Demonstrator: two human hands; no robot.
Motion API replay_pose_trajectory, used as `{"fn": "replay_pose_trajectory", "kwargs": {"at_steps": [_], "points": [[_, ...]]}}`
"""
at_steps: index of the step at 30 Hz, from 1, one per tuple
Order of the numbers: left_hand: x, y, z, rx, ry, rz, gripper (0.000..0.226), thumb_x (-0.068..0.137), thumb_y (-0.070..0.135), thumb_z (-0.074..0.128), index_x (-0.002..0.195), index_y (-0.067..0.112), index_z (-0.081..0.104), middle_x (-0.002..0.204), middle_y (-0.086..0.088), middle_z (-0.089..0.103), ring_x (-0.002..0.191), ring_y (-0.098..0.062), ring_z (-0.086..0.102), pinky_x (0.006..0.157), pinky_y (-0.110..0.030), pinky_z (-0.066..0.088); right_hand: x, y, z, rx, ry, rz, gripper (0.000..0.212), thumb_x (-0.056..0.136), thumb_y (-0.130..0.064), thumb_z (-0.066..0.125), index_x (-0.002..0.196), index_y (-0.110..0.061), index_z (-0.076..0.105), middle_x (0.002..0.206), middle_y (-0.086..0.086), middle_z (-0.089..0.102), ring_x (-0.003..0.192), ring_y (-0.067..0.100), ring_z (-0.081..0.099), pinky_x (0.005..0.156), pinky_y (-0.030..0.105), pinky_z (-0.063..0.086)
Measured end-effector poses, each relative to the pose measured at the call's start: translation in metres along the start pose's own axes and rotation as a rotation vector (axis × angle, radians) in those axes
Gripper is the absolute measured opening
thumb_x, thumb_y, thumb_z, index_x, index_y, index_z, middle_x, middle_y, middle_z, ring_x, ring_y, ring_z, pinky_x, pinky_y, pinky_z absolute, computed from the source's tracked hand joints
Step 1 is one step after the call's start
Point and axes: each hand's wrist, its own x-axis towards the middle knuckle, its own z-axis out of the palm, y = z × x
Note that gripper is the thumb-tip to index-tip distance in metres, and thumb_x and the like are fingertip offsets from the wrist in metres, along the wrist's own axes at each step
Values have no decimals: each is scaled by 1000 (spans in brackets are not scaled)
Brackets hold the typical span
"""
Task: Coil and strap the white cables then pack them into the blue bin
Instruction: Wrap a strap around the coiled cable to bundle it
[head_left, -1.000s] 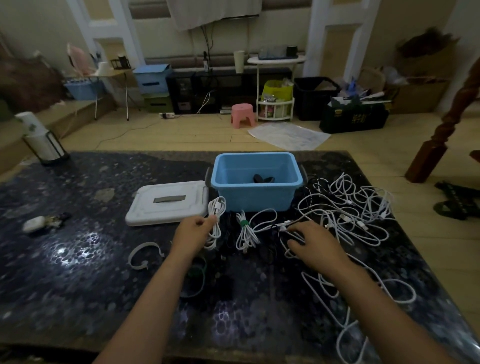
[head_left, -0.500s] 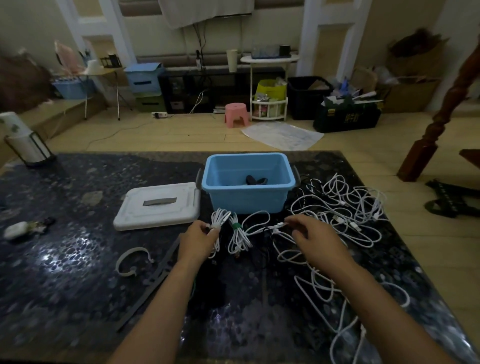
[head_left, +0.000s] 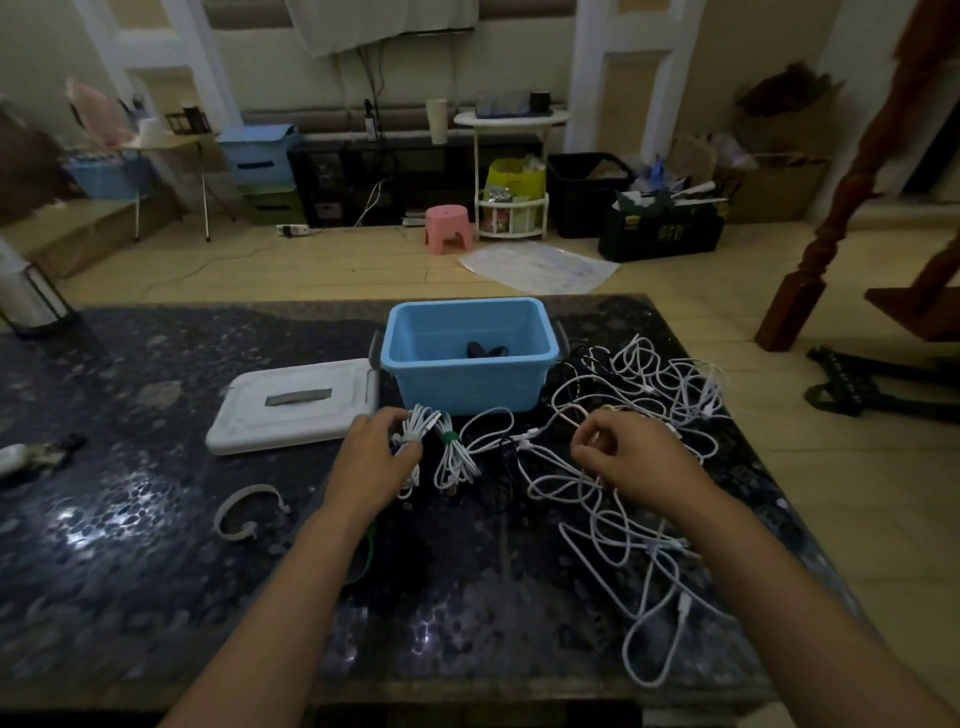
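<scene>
Left hand (head_left: 371, 460) grips a white coil (head_left: 415, 431) just in front of the blue bin (head_left: 470, 384), directly beyond it. Right hand (head_left: 631, 457) pinches a loose cable (head_left: 597, 525) from the tangle to the bin's right.

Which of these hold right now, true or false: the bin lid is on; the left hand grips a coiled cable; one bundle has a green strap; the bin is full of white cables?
1. The lid is on the blue bin. False: the white lid lies on the table left of it.
2. The left hand grips a coiled cable. True.
3. One bundle has a green strap. True.
4. The bin is full of white cables. False: only a dark item shows inside.
</scene>
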Motion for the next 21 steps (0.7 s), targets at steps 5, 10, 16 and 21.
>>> {"fn": "replay_pose_trajectory", "kwargs": {"at_steps": [5, 10, 16, 21], "points": [[-18, 24, -6, -15, -43, 104, 36, 88, 23, 70, 123, 22, 63, 114, -1, 58, 102, -15, 59, 88, -28, 45, -22, 1, -4, -94, -151, 1, 9, 85, -39, 74, 84, -31, 71, 73, -13, 66, 70, 2, 62, 67, 27, 53], [-30, 39, -7, -65, -156, 151, 24, 87, 18, 72, 109, 27, 66, 90, 8, 69, 78, 0, 61, 69, -9, 42, -35, -1, 21, -237, -286, -16, 26, 82, -52, 74, 91, -29, 72, 88, -9, 70, 85, 11, 65, 76, 32, 55], [-39, 48, -14, -83, -217, 155, 22, 89, 21, 71, 109, 29, 66, 85, 12, 68, 68, 10, 58, 64, -6, 42, -36, 0, 33, -289, -296, 59, 36, 80, -62, 69, 84, -28, 56, 85, -8, 60, 81, 15, 56, 68, 30, 43], [-44, 48, -16, -35, -265, 167, 21, 90, 23, 70, 110, 28, 67, 82, 10, 69, 65, 7, 59, 62, -7, 42, -36, -7, 42, -343, -291, 58, 36, 83, -59, 68, 90, -26, 54, 95, -3, 65, 97, 21, 63, 73, 30, 42]]}}
